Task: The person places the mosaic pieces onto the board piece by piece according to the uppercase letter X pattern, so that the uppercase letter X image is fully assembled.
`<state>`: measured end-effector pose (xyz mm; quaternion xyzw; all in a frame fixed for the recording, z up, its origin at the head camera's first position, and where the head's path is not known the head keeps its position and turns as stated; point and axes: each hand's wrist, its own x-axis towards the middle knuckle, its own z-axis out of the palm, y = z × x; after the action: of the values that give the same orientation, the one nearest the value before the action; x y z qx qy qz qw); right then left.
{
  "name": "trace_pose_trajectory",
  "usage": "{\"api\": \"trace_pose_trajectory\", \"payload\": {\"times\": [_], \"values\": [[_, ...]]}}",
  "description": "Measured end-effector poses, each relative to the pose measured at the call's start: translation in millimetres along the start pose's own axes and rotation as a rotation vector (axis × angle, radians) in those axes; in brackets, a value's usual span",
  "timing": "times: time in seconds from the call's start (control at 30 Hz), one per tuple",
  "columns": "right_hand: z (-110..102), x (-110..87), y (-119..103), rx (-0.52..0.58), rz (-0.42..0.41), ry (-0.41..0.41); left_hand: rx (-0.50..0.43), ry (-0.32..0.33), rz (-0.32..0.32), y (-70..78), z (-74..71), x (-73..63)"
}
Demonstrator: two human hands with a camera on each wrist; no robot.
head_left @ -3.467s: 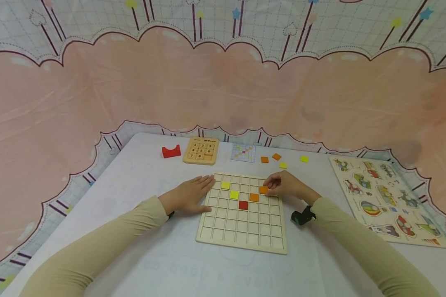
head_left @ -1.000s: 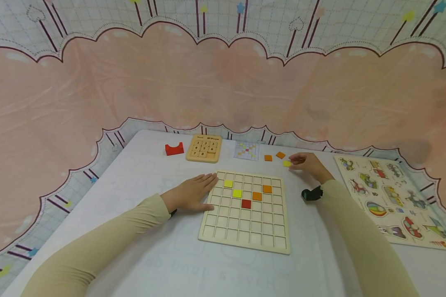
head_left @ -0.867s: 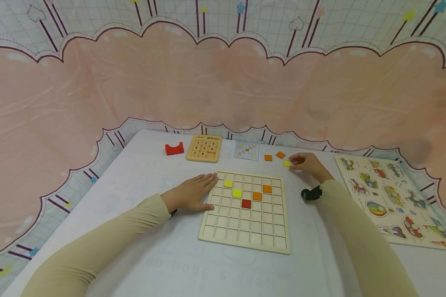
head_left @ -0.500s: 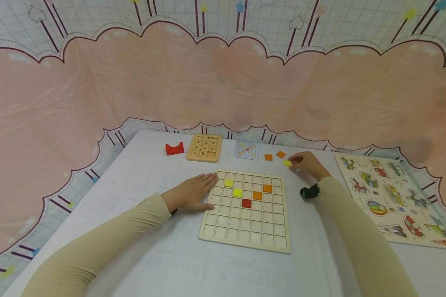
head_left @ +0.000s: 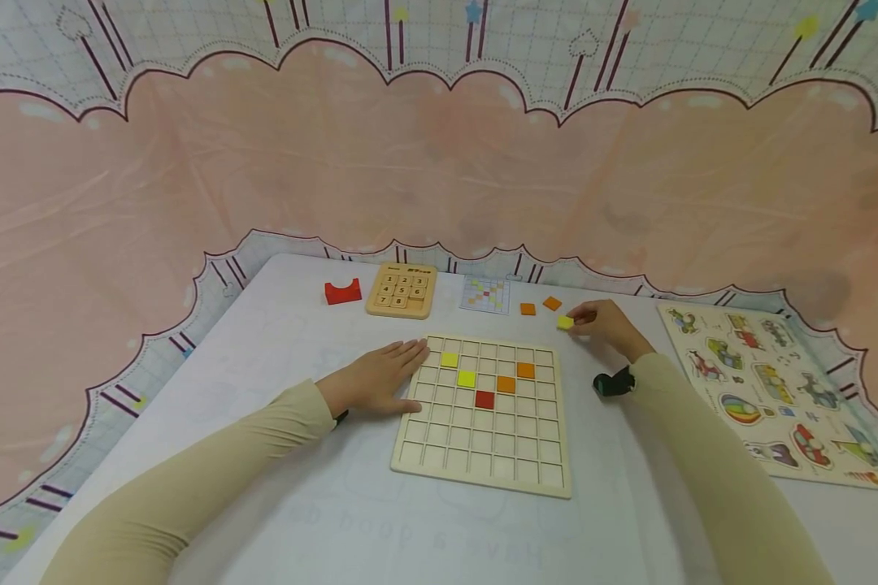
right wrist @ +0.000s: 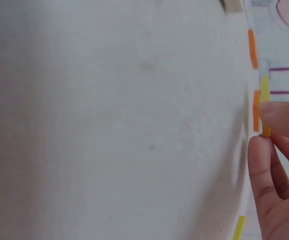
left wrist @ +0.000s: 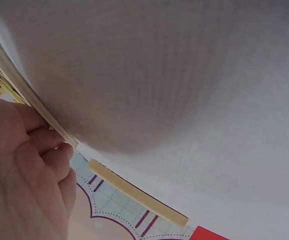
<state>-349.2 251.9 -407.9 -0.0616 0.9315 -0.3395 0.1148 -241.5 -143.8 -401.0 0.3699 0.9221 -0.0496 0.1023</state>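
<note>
A square wooden grid board [head_left: 480, 467] lies on the table, with two yellow tiles [head_left: 449, 360], two orange tiles [head_left: 526, 370] and a red tile [head_left: 484, 400] in its cells. My left hand [head_left: 373, 380] rests along the board's left edge, fingers extended toward the far corner and thumb at the rim. Beyond the board's far right corner, my right hand [head_left: 606, 325] pinches a yellow tile [head_left: 565, 322] between thumb and fingers. The right wrist view shows this tile [right wrist: 265, 102] on edge in the pinch. Another yellow tile [right wrist: 239, 228] lies lower there; the hand hides it in the head view.
Two loose orange tiles [head_left: 528, 309] lie left of the right hand. Along the back stand a patterned card [head_left: 485, 294], a wooden number puzzle [head_left: 402, 291] and a red arched block [head_left: 343, 292]. A picture puzzle board [head_left: 775, 398] lies at the right.
My right hand has left the orange tile at the board's right side and moved up and right to the loose yellow tile, which it now pinches. The left hand stays at the board.
</note>
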Motion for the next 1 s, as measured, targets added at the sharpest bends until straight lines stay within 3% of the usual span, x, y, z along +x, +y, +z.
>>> {"api": "trace_pose_trajectory", "payload": {"times": [0.3,0.53,1.0], "values": [[1.3,-27.4,-13.2,0.058,-0.145,0.003,-0.001,-0.005,-0.005,0.2,-1.1,-1.3],[9.6,-48.6,-22.4,0.074,-0.191,-0.025,-0.006,0.001,0.001,0.7,-1.2,-1.3],[41.9,-87.0,-47.5,0.113,-0.325,-0.169,-0.004,-0.019,-0.008,0.6,-0.6,1.3]]}}
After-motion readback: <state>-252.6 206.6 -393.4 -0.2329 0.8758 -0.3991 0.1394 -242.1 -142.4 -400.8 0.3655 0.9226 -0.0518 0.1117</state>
